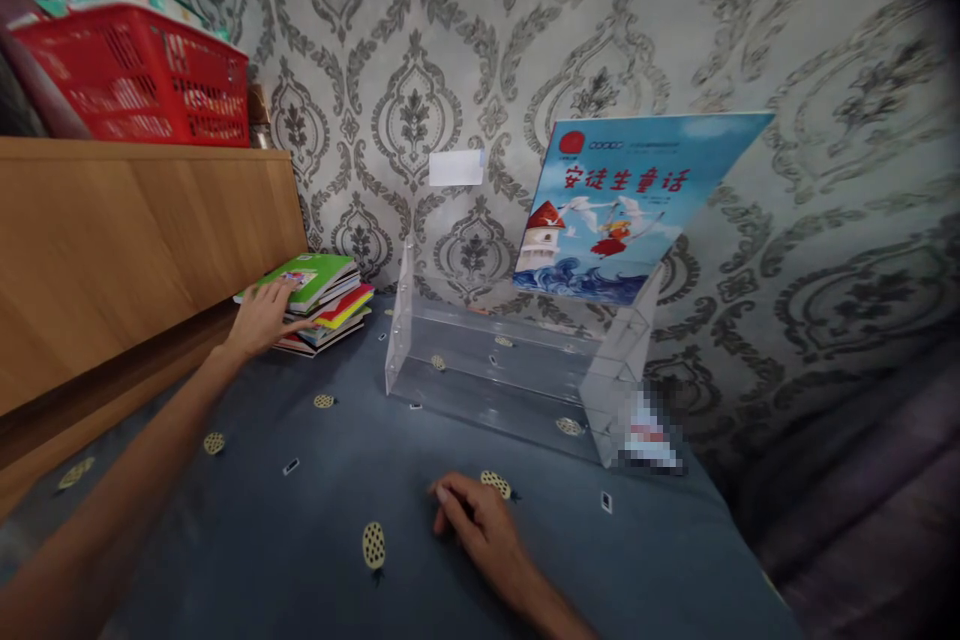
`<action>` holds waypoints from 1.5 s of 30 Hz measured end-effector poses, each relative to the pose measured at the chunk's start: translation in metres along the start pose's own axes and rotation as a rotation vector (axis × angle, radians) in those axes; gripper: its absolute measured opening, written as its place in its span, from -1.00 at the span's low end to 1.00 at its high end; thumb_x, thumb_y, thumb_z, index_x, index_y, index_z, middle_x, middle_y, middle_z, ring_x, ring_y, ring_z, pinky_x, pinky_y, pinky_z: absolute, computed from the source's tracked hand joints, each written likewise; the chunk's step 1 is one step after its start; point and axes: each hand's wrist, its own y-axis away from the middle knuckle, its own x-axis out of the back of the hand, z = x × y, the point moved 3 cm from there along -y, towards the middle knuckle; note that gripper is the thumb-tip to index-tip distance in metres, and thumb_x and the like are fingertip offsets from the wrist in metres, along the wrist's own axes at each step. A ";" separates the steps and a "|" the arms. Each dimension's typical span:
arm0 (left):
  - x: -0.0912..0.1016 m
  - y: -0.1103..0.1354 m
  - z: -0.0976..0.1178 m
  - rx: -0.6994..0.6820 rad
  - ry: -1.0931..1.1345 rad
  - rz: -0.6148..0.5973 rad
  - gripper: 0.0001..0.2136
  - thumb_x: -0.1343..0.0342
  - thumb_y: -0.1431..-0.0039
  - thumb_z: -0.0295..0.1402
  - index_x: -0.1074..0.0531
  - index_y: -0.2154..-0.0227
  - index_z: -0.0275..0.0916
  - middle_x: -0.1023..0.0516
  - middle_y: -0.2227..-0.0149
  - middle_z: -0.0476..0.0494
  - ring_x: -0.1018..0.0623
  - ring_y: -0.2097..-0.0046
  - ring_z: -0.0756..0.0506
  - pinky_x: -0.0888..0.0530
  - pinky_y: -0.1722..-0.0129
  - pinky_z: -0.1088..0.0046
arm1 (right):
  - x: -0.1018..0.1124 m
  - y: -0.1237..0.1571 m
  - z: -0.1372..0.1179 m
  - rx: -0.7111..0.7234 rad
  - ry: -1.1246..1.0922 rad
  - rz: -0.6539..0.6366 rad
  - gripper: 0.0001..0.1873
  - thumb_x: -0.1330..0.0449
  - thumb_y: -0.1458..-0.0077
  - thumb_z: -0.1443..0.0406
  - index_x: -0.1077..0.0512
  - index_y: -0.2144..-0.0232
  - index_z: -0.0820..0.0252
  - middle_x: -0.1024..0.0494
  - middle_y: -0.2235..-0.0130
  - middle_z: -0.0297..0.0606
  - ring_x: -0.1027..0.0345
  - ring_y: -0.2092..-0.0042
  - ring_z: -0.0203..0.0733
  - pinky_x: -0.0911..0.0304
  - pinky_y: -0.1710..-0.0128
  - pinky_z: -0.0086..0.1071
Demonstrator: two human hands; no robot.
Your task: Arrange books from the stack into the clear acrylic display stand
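1. The left hand [259, 317] partly hides the green book [322, 272] from us.
2. We lose the right forearm [546, 598] at the bottom edge.
3. We cannot read the tiny lettering [652, 145] on the blue book [577, 210].
4. Blocky pixels blur an item [651, 435] (pale, with some red) beside the clear rack [611, 370]; we cannot name it.
5. The red basket [199, 90] partly hides its contents from us.

At left, a basket [199, 85] sits on a cabinet [150, 240]; right of that, a book stack [334, 292] lies on the cloth [277, 550]. Farther right stands a rack [616, 375], a storybook [607, 205] at its right end before the wall [480, 10].
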 end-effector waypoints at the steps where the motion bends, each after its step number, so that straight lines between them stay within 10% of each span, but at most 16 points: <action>1: -0.002 0.001 -0.002 0.005 0.006 -0.016 -0.40 0.07 -0.29 0.05 -0.24 -0.20 -0.33 -0.37 -0.22 -0.52 -0.32 -0.26 -0.41 -0.15 -0.23 -0.06 | 0.000 0.000 0.000 0.000 0.004 -0.002 -0.41 0.10 -0.29 -0.13 -0.47 0.35 0.18 -0.55 0.50 -0.25 -0.37 0.44 -0.19 -0.17 0.39 -0.37; 15: 0.015 0.008 0.012 -0.023 -0.101 -0.027 -0.65 0.09 -0.34 -0.20 -0.48 0.02 -0.27 -0.56 0.00 -0.38 -0.52 -0.06 -0.34 -0.35 -0.07 0.08 | -0.001 0.000 -0.002 -0.004 0.010 -0.008 -0.39 0.11 -0.28 -0.15 -0.46 0.38 0.18 -0.55 0.49 -0.24 -0.34 0.45 -0.21 -0.16 0.38 -0.37; 27: 0.002 0.035 0.035 -0.034 -0.040 -0.069 -0.43 0.00 -0.14 -0.47 -0.24 -0.26 -0.26 -0.33 -0.30 -0.31 -0.31 -0.30 -0.34 -0.25 -0.23 0.04 | -0.001 -0.001 -0.002 -0.006 0.010 -0.006 -0.40 0.10 -0.28 -0.13 -0.46 0.37 0.19 -0.54 0.50 -0.23 -0.34 0.46 -0.20 -0.18 0.38 -0.36; 37: 0.009 0.117 0.082 -0.078 -0.071 -0.112 -0.45 0.02 -0.17 -0.41 -0.25 -0.24 -0.37 -0.30 -0.30 -0.44 -0.31 -0.30 -0.37 -0.23 -0.26 -0.01 | -0.001 -0.001 -0.001 -0.019 0.013 -0.001 -0.36 0.11 -0.25 -0.18 -0.47 0.35 0.18 -0.53 0.50 -0.23 -0.33 0.45 -0.18 -0.17 0.40 -0.35; 45: 0.045 0.163 0.127 -0.339 0.274 -0.232 -0.54 -0.01 -0.26 0.13 -0.49 0.03 -0.11 -0.59 -0.01 -0.20 -0.51 -0.09 -0.23 -0.36 -0.13 0.15 | 0.000 -0.001 -0.005 -0.030 0.010 -0.017 -0.43 0.08 -0.27 -0.11 -0.47 0.38 0.18 -0.52 0.49 -0.23 -0.33 0.45 -0.19 -0.18 0.40 -0.35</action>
